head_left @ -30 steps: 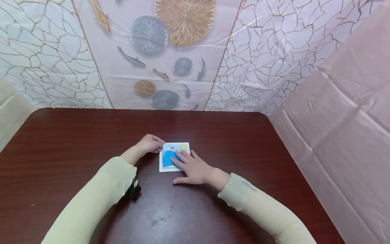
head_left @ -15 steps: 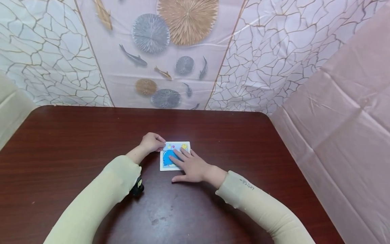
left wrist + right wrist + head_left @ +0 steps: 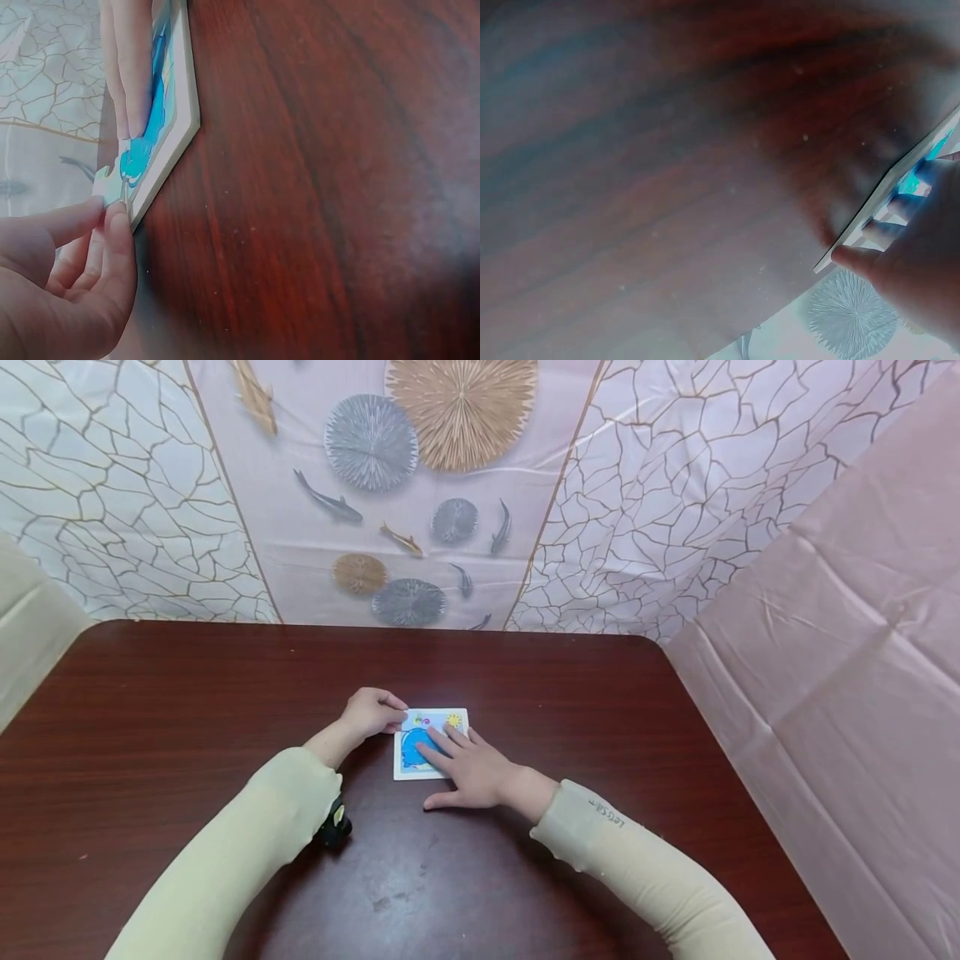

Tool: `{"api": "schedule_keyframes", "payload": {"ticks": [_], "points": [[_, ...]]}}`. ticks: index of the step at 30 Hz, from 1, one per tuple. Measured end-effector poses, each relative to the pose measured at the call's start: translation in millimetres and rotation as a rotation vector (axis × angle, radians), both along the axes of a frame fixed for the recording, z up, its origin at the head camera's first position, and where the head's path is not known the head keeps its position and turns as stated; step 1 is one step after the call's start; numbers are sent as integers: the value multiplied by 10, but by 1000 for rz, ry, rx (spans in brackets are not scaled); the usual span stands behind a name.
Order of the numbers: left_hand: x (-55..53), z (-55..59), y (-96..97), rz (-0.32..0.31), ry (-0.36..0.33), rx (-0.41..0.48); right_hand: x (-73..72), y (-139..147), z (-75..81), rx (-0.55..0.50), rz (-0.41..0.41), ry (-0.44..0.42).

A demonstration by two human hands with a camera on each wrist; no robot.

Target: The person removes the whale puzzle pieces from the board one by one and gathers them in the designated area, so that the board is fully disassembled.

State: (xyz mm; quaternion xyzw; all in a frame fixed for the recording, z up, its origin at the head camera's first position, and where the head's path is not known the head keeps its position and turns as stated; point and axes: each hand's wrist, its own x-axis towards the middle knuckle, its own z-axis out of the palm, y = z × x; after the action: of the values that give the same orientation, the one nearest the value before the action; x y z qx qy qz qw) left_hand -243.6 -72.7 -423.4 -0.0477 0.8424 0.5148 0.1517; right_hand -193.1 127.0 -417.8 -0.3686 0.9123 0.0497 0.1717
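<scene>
Puzzle board (image 3: pixel 412 776), square and white-bordered, lies flat on the dark red-brown desk (image 3: pixel 225 702), between the two hands. Its picture shows a large blue shape (image 3: pixel 413 745) with a yellow sun (image 3: pixel 453 720) toward the board's far right corner, and small coloured marks along the board's far side; the right fingers cover part of the blue.

At the board's far left corner is the left hand (image 3: pixel 370 712). Its grip is narrow: thumb and fingers pinch a pale puzzle piece (image 3: pixel 109 187) with a notched edge, which the left wrist view shows tilted up at the board's edge. Whether any part of the piece sits in its place cannot be told.

Over the board's right half lies the right hand (image 3: pixel 480 772), its grip wide and holding nothing, the fingers spread and straight across the picture. Its thumb points out past the board's near edge, above or on the desk.

A pale yellow-green left sleeve (image 3: pixel 258 818) comes from the board's near left, with a black device (image 3: pixel 335 827) beneath its cuff. A cream right sleeve (image 3: pixel 645 864), marked with dark handwriting (image 3: pixel 606 812), comes from the board's near right. Well beyond the board hangs a wall covering (image 3: pixel 300 560) printed with fish and round gold and grey shapes.
</scene>
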Motion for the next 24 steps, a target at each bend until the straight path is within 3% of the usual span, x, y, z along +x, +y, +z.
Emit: {"api": "schedule_keyframes", "payload": {"ticks": [5, 10, 24], "points": [[17, 5, -15, 35, -13, 49, 10, -15, 24, 19, -5, -6], [1, 45, -85, 86, 20, 142, 20, -26, 36, 24, -3, -11], [16, 89, -448, 42, -71, 193, -10, 5, -27, 9, 7, -6]]}}
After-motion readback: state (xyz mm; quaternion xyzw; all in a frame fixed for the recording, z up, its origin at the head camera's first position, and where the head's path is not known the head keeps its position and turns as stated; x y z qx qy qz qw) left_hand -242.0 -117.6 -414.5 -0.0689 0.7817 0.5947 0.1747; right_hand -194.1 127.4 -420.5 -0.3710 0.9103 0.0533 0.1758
